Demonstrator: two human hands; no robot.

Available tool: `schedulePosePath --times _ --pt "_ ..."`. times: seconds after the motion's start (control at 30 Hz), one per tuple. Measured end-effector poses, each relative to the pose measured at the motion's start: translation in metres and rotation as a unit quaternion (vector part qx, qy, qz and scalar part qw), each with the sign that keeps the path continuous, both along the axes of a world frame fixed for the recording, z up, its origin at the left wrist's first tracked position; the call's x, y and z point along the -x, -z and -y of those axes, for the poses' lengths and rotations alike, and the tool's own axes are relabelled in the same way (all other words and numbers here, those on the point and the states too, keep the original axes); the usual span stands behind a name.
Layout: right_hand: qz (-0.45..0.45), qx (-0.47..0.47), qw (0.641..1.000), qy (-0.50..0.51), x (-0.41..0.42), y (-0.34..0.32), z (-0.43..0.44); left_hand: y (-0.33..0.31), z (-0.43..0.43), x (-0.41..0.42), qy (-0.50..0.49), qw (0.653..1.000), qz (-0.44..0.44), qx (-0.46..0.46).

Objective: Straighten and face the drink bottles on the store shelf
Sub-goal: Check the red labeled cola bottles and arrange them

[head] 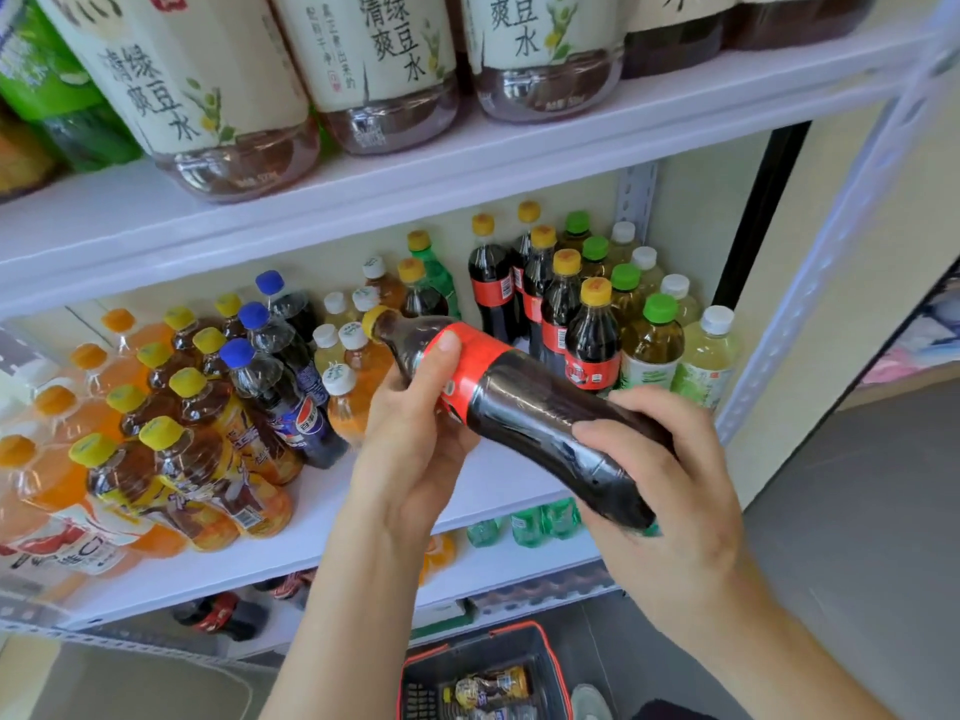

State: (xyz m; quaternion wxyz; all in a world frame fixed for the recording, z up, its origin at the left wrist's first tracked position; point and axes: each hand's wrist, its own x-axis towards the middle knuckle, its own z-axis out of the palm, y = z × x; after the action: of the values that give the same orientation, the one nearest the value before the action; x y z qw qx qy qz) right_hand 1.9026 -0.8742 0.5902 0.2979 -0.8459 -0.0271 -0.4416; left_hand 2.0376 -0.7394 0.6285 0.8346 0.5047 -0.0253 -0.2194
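While both hands hold the cola bottle (524,402) almost on its side in front of the middle shelf (519,480), the left hand (415,439) wraps the red label and the right hand (675,491) curls round the base. The grip probably lets the label be turned outward before the bottle joins the standing row of colas (558,304) behind. Its plastic is smooth, glossy and waisted, dark with drink, with a yellow cap.
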Motion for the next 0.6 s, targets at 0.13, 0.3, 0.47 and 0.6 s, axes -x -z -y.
schedulePosePath --times 0.13,0.3,0.47,0.6 --pt "-0.050 -0.134 0.984 -0.105 0.005 -0.004 0.003 -0.003 0.005 0.006 -0.032 0.996 -0.040 0.068" --pt "-0.176 -0.619 0.690 -0.333 0.006 -0.011 0.005 -0.004 0.007 0.003 -0.054 0.993 -0.022 0.103" --pt "-0.218 -0.662 0.628 -0.346 0.005 -0.020 0.011 0.000 0.006 0.003 0.008 0.992 -0.024 0.126" --pt "-0.197 -0.572 0.730 -0.316 0.008 -0.019 0.008 -0.005 0.009 -0.003 0.015 1.000 0.015 0.016"
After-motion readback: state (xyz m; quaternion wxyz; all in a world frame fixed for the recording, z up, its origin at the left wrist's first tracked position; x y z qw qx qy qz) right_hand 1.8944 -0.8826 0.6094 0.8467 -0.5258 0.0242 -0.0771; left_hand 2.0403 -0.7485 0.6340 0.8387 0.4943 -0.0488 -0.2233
